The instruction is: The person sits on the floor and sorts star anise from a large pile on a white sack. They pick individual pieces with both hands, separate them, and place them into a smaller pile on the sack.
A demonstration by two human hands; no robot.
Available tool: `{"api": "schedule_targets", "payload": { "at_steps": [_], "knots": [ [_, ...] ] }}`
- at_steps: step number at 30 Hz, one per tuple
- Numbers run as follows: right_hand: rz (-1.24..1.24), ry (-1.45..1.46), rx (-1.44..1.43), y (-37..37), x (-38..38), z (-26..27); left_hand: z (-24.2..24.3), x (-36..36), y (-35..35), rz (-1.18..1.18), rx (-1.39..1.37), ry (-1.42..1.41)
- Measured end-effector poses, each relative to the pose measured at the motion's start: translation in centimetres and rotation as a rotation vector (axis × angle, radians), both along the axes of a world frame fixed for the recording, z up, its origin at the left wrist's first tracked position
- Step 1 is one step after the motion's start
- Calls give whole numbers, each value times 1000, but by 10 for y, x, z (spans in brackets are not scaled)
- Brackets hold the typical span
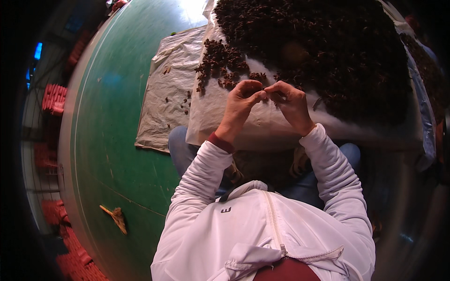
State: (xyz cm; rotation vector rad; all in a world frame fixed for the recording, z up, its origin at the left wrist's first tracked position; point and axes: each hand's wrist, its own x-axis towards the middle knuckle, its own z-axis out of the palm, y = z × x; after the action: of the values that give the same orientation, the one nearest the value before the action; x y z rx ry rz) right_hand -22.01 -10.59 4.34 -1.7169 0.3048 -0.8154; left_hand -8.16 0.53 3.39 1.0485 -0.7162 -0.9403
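Observation:
My left hand [241,99] and my right hand [291,102] meet at the fingertips above the near edge of a pale plastic-covered surface [219,117]. Pinched between them is a small dark piece of star anise [265,99], mostly covered by the fingers. Just beyond the hands, a broad heap of dried star anise [316,52] spreads over the sheet. To its left sits a smaller cluster of star anise [221,61]. A few pods [257,76] lie right behind my left fingers.
Left of the surface, a woven plastic sheet [175,70] with scattered bits lies on the green floor [119,116]. A small broom [117,217] rests on the floor at lower left. Stacked red sacks [54,98] line the far left. More dark material [422,63] shows at right.

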Motion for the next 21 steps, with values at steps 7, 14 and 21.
{"api": "schedule_targets", "payload": {
  "at_steps": [7, 14, 21],
  "knots": [
    [-18, 79, -54, 1, 7, -1, -4, 14, -1, 78, 50, -281],
    [-208, 56, -506, -1, 15, -2, -3, 20, -4, 84, 53, -253],
    [-225, 87, -726, -4, 14, 0, 7, 24, -1, -16, 174, -250]
  ]
}}
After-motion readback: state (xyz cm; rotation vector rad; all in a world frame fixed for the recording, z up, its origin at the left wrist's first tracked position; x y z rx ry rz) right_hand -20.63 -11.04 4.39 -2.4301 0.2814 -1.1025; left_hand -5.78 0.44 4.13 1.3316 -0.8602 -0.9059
